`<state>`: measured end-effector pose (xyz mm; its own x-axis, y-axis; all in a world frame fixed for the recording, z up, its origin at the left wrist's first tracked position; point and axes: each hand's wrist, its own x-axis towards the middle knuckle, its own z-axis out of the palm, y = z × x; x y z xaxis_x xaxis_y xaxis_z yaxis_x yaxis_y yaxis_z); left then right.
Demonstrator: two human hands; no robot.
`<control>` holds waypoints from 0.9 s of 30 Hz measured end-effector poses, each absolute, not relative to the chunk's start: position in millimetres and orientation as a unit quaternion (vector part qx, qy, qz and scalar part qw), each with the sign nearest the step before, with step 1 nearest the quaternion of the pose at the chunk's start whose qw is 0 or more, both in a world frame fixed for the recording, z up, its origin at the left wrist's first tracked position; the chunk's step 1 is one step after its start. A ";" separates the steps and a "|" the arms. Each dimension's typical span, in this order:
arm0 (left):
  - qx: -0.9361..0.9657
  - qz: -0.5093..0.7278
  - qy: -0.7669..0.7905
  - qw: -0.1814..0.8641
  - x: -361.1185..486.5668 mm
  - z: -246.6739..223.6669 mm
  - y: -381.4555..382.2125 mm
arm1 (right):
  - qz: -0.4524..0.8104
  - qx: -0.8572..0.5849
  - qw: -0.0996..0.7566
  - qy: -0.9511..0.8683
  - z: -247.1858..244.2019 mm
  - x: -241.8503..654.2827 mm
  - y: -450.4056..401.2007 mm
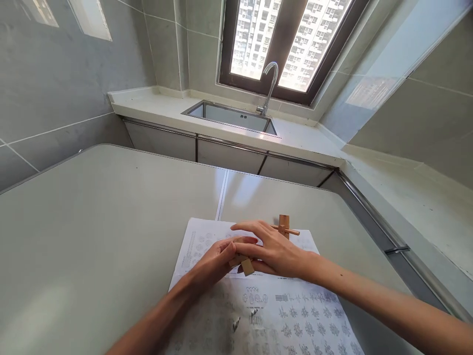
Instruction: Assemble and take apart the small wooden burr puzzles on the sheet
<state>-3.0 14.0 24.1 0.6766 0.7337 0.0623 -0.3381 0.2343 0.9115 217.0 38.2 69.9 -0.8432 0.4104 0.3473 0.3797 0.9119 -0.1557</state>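
Over a printed sheet (258,308), small blocks (247,267) held two-handed

Left of the sheet, the table (111,236) spreads wide, giving the most room; on the right a narrower strip runs along its edge. Beyond the sheet, a pale seam (222,192) leads to the table's far edge, with the counter (303,140) and sink (229,114) behind it. The counter also continues down the right side. Just past the right hand (275,249), a wooden piece (284,220) with a peg (293,231) across it sits by the sheet's far edge, partly hidden by that hand.

The blocks are above the middle of the sheet, between both hands. The left hand (218,257) is curled round them, thumb on top, fingers bent inward. The right hand closes on them from the other side, its lower fingers bent beneath, while one upper finger reaches out nearly straight to the left; the exact contacts are covered
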 end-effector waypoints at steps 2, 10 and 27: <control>0.486 0.354 0.203 0.773 -3.7 25.1 13.4 | 0.037 -0.205 0.193 -0.959 68.1 215.3 40.5; 0.426 0.379 0.232 0.788 -2.5 24.3 15.0 | 0.114 -0.260 0.170 -0.944 76.6 218.6 43.6; 0.367 0.426 0.192 0.805 -7.9 15.1 20.7 | 0.877 -0.297 0.101 -0.364 36.5 221.2 23.2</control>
<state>-7.9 20.7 15.1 0.5639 0.8258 0.0037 -0.5442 0.3683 0.7538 221.2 23.2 36.5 -0.8038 0.3926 -0.4469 0.0389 -0.7150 -0.6981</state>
